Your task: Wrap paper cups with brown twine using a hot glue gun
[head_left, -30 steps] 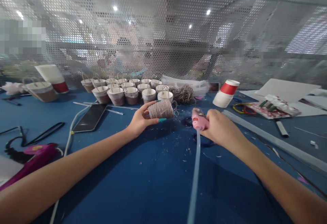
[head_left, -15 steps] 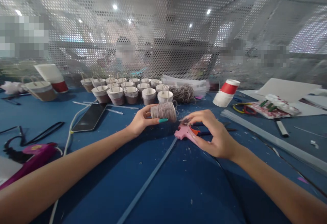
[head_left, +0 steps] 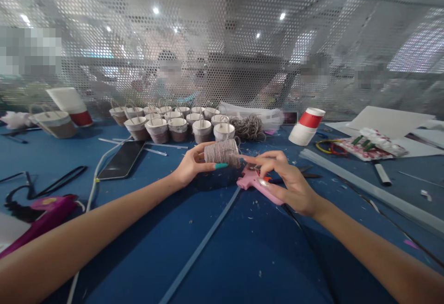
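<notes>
My left hand (head_left: pixel 189 165) grips a small cup wrapped in grey-brown twine (head_left: pixel 222 152), which lies on its side above the table. My right hand (head_left: pixel 289 181) reaches in from the right, fingers apart, with its index fingertip at the end of the cup. Whether that fingertip presses on the cup is hard to tell. Below the right hand lies a pink glue gun (head_left: pixel 265 190), with a clear glue stick (head_left: pixel 204 246) trailing from it towards me. Scissors (head_left: pixel 308 175) are partly hidden behind the right hand.
Several small cups with twine handles (head_left: pixel 158 130) stand at the back, beside a tangle of twine (head_left: pixel 248 127). Stacked paper cups (head_left: pixel 307 126) tilt at right. A phone (head_left: pixel 122 159) and a magenta tool (head_left: pixel 41 218) lie at left, long clear sticks (head_left: pixel 374 188) at right.
My right hand's index finger has stretched left from above the pink glue gun to the end of the wrapped cup. My left hand has hardly moved.
</notes>
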